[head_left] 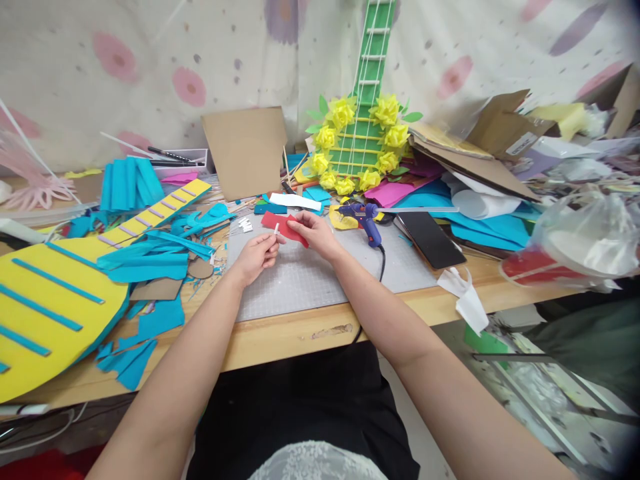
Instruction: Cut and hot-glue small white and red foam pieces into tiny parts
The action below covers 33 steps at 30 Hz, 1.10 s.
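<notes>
Two bare hands work a red foam piece above a grey cutting mat.

The left hand [257, 255] pinches a small white stick [277, 229] between fingertips; the right hand [314, 231] grips the flat, matte red foam piece [283, 225] at its edge, over the gridded grey cutting mat [320, 280]; a blue glue gun [364, 217] lies just beside; a yellow foam guitar [45, 313] with teal strips rests well left; no writing is readable.

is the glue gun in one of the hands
No, the glue gun lies on the grey mat beyond the right hand, which pinches a red paper piece instead.
</notes>
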Available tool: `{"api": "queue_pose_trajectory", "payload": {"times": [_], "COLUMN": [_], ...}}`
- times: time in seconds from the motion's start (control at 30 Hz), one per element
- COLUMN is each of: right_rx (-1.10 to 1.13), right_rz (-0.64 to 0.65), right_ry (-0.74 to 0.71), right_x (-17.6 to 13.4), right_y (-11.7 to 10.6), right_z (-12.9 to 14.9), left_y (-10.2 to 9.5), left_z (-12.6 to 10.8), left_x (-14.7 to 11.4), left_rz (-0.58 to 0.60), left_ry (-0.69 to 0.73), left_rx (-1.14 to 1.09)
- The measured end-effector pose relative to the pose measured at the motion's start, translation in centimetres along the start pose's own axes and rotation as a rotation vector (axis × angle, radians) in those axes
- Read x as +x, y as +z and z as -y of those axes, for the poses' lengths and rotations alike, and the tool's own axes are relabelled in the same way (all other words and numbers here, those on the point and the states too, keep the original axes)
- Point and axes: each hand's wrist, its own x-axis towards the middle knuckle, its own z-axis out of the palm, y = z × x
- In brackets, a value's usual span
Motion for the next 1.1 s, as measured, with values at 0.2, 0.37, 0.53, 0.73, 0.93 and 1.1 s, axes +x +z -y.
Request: {"api": "queue_pose_trajectory", "payload": {"times": [0.2,0.37,0.53,0.73,0.93,1.1], "right_rx": [-0.003,-0.05,-0.086,-0.166,-0.155,-0.257], "right_rz": [-0.004,0.015,-0.007,-0.051,-0.072,-0.185], "right_ry": [-0.041,0.005,0.001,-0.002,0.027,0.119], "right_x": [0.1,0.0,0.2,0.1,0.2,0.4], "right_y": [0.1,0.4,0.3,0.3,0.0,-0.2], "right_z": [0.0,-0.2,-0.9,-0.8,-0.2,-0.3], "left_y": [0.1,0.0,0.0,0.1,-0.1,-0.1], "left_z": [0.1,0.2,0.2,0.2,0.3,0.2], "left_x": [0.0,0.1,0.1,0.1,0.2,0.4], "left_rz": [0.001,0.02,0.027,0.03,-0.001,-0.054], "left_ry": [-0.038,-0.055,-0.066,-0.08,-0.029,0.037], "left_rx": [0.032,0.032,0.035,0.037,0.026,0.031]}}
